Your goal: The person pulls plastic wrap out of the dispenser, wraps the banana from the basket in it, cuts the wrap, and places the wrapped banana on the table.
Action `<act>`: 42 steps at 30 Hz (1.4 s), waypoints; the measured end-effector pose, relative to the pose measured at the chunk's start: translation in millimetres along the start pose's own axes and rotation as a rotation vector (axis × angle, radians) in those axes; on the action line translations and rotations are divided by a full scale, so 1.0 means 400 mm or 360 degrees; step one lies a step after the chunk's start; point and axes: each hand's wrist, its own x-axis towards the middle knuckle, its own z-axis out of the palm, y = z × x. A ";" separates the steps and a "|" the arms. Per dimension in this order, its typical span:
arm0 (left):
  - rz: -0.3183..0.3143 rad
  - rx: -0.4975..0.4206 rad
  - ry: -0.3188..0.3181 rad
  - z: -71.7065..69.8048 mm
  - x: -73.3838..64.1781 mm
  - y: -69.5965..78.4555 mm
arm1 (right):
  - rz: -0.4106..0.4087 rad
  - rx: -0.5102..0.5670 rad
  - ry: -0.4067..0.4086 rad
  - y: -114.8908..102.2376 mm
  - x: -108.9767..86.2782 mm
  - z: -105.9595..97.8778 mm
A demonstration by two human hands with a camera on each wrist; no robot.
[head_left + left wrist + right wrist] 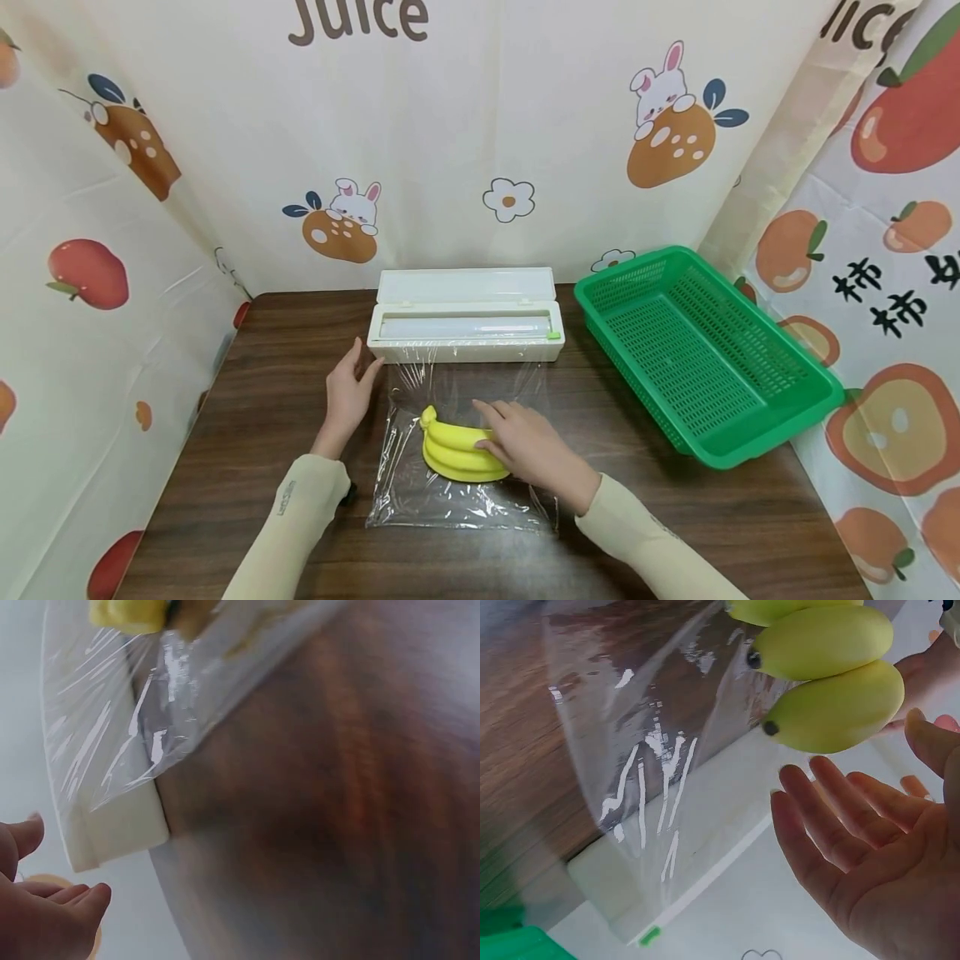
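A bunch of yellow bananas point(459, 454) lies on a sheet of clear cling film point(397, 504) spread over the table. The film runs out from a white cling film dispenser point(467, 350) with its lid raised. My left hand point(348, 396) is beside the dispenser's front left corner, thumb and fingers apart with nothing between them, as the left wrist view also shows. At the right end of the bananas is my right hand point(534, 442). Its fingers are loosely bent and spread in the right wrist view, close to the banana tips point(832, 709) without gripping them.
To the right stands a green plastic basket point(705, 454), set at an angle near the side curtain. A printed curtain point(465, 125) rises behind the dispenser. The dark wooden table point(277, 358) carries everything, and a green slider point(553, 336) sits at the dispenser's right end.
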 end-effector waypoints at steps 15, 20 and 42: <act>0.0507 0.0223 -0.0122 -0.033 -0.107 0.003 | -0.0104 -0.0063 0.0427 0.056 -0.108 0.002; 0.0632 0.0229 -0.0196 -0.041 -0.132 -0.001 | -0.0127 -0.0091 0.0536 0.077 -0.148 0.020; 0.0794 0.0253 -0.0407 -0.057 -0.308 -0.027 | -0.0204 -0.0084 0.0446 0.101 -0.286 0.088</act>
